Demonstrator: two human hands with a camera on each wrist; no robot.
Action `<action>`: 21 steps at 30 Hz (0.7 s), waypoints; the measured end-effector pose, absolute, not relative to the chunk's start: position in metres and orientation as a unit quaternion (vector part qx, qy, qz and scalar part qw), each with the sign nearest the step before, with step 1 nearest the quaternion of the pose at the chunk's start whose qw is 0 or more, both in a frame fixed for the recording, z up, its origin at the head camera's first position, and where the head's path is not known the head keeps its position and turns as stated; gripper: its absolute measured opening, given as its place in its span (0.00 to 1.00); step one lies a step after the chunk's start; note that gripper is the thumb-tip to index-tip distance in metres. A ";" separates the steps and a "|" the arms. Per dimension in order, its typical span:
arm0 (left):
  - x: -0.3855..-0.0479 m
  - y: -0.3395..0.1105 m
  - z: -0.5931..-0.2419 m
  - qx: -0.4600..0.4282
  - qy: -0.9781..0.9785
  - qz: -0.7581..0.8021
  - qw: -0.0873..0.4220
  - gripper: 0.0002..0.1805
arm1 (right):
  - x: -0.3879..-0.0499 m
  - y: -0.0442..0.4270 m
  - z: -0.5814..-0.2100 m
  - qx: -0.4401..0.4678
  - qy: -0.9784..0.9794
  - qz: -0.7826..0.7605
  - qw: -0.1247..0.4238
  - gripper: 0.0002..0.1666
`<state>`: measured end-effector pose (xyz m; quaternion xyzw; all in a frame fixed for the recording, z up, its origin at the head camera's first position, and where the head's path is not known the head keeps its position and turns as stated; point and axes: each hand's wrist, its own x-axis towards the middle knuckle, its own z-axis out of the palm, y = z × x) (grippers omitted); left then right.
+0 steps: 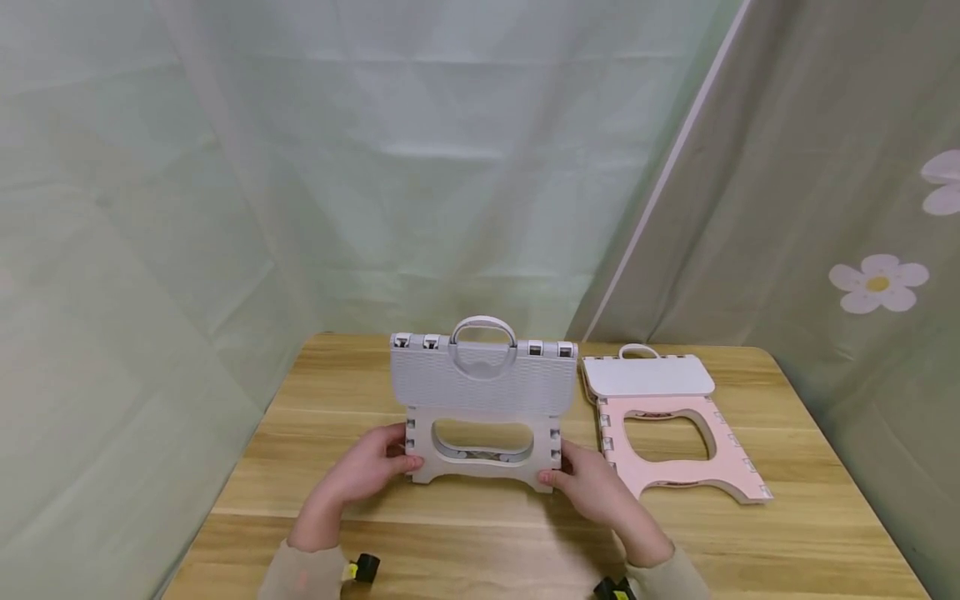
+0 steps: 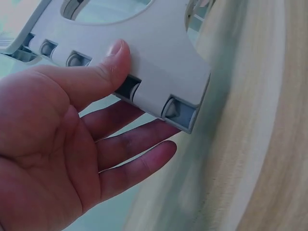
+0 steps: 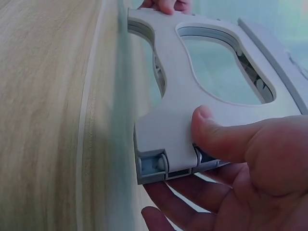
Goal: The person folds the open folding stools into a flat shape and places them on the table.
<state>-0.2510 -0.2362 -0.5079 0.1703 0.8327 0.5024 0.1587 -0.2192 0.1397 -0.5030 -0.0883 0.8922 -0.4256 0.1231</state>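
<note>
A grey-and-white folding stool (image 1: pixel 483 396), folded flat, stands upright over the middle of the table with its loop handle at the top. My left hand (image 1: pixel 375 462) grips its lower left edge, thumb on the near face and fingers behind. On the opposite edge my right hand (image 1: pixel 592 483) holds it the same way. In the left wrist view, the left thumb presses the white leg panel (image 2: pixel 159 57) beside the hinge slots. The right wrist view has the right thumb on the panel (image 3: pixel 173 106) near its lower corner; the stool's feet look slightly off the tabletop.
A second folding stool (image 1: pixel 660 442), pink and white, lies folded on the right of the wooden table (image 1: pixel 450 550). Pale green curtains (image 1: pixel 420 167) hang behind and at the left; a grey-green one with flower prints (image 1: pixel 877 283) hangs at the right.
</note>
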 end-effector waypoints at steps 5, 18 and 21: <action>-0.250 -0.237 -0.505 0.164 0.826 0.509 0.177 0.19 | -0.217 0.142 -0.500 -0.096 0.882 -0.440 0.137 0.29; -0.248 -0.236 -0.505 0.145 0.828 0.503 0.201 0.23 | -0.217 0.145 -0.505 -0.110 0.870 -0.454 0.157 0.29; -0.248 -0.237 -0.506 0.147 0.811 0.522 0.220 0.24 | -0.217 0.145 -0.504 -0.111 0.863 -0.464 0.166 0.28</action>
